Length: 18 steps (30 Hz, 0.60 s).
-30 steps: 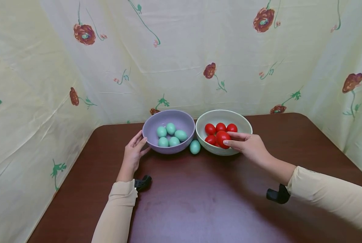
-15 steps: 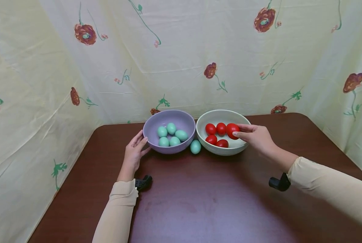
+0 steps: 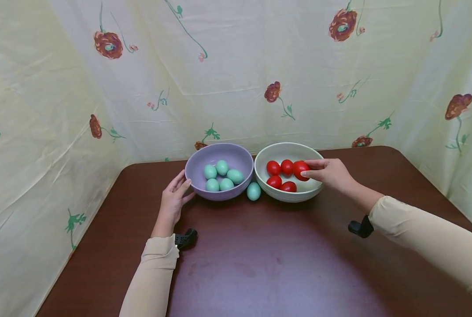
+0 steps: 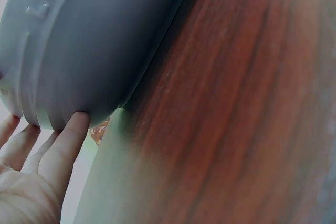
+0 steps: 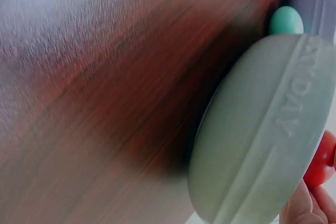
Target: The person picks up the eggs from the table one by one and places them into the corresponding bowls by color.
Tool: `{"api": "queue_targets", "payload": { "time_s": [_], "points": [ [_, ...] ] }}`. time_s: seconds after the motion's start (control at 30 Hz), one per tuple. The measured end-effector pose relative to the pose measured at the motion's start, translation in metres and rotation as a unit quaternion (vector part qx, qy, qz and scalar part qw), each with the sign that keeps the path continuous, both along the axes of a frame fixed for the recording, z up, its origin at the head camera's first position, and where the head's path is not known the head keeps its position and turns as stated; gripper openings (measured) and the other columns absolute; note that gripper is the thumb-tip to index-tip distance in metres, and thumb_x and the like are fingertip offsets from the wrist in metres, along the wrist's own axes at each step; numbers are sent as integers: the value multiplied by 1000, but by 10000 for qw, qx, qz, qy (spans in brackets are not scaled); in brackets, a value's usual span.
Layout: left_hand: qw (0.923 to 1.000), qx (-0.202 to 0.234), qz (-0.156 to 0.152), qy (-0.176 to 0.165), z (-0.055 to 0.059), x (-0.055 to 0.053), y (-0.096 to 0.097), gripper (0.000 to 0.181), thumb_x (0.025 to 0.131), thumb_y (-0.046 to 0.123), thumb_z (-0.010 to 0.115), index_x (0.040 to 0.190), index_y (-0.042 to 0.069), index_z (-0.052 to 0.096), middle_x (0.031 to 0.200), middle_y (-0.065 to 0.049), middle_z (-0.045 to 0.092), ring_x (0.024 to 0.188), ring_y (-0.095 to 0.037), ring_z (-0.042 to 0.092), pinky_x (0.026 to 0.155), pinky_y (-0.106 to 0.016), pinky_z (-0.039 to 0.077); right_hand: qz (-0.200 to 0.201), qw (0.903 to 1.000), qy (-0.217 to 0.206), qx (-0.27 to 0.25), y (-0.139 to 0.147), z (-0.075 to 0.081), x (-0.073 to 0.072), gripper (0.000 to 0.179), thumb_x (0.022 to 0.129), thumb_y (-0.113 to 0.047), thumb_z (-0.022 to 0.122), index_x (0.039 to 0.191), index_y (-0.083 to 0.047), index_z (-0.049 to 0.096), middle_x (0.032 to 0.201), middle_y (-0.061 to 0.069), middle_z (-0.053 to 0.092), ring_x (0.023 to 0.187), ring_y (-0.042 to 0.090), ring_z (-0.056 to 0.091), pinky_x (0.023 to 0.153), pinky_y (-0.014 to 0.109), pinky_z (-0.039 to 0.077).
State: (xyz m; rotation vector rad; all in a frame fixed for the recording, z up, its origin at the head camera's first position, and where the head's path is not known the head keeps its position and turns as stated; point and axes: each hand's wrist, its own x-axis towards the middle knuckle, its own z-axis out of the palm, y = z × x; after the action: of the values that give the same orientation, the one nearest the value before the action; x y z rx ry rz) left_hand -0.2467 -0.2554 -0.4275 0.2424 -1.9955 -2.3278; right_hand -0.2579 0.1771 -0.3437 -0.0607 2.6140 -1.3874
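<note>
My left hand (image 3: pixel 172 202) touches the left outer side of a purple bowl (image 3: pixel 244 154); in the left wrist view its fairly straight fingers (image 4: pixel 63 153) rest on the bowl's wall. Several mint-green eggs (image 3: pixel 221 167) lie inside. My right hand (image 3: pixel 331 174) reaches over the right rim of a pale green bowl (image 3: pixel 259 167) and pinches a red egg (image 3: pixel 300 170) between thumb and fingers. Other red eggs (image 3: pixel 286 167) lie in that bowl. The pale green bowl's wall partly hides the pinched egg (image 5: pixel 321 161) in the right wrist view.
One mint-green egg (image 3: pixel 253 191) sits on the brown table (image 3: pixel 252 259), in front of where the two bowls meet. A flowered cloth (image 3: pixel 228 75) hangs behind the table and along its sides.
My right hand has carried the red egg from the front of the pale green bowl to its right side, and has barely moved over the last half second. The left hand stays put.
</note>
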Motion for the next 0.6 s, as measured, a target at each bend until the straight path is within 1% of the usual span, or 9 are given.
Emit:
{"api": "queue_targets", "payload": {
  "time_s": [0.13, 0.27, 0.43, 0.6],
  "points": [
    [10000, 1, 5, 6, -1, 0, 0, 60, 98, 24, 63, 153, 17, 40, 160, -5, 38, 140, -24, 47, 100, -42, 51, 75, 9994, 88, 338, 2, -2, -7, 54, 93, -33, 71, 137, -4, 60, 131, 21, 64, 118, 31, 51, 70, 21, 48],
    [10000, 65, -9, 63, -2, -1, 0, 59, 99, 20, 61, 154, 15, 39, 160, -6, 38, 140, -23, 46, 101, -44, 51, 198, 9972, 272, 665, 3, -5, -15, 52, 91, -32, 73, 133, -4, 62, 127, 19, 67, 115, 30, 55, 72, 22, 49],
    [10000, 74, 10, 42, -1, -1, 0, 59, 99, 20, 62, 153, 15, 39, 160, -6, 38, 139, -22, 47, 101, -44, 51, 463, 9944, 431, 850, 5, -8, -26, 50, 89, -29, 75, 131, -3, 64, 121, 18, 70, 110, 29, 60, 74, 24, 49],
    [10000, -1, 25, -31, 0, 0, 0, 60, 98, 24, 63, 153, 18, 40, 160, -4, 39, 139, -21, 48, 100, -41, 52, 702, 9921, 369, 972, 8, -10, -34, 52, 89, -31, 75, 132, -3, 64, 121, 19, 70, 110, 30, 62, 76, 23, 48]
  ]
}}
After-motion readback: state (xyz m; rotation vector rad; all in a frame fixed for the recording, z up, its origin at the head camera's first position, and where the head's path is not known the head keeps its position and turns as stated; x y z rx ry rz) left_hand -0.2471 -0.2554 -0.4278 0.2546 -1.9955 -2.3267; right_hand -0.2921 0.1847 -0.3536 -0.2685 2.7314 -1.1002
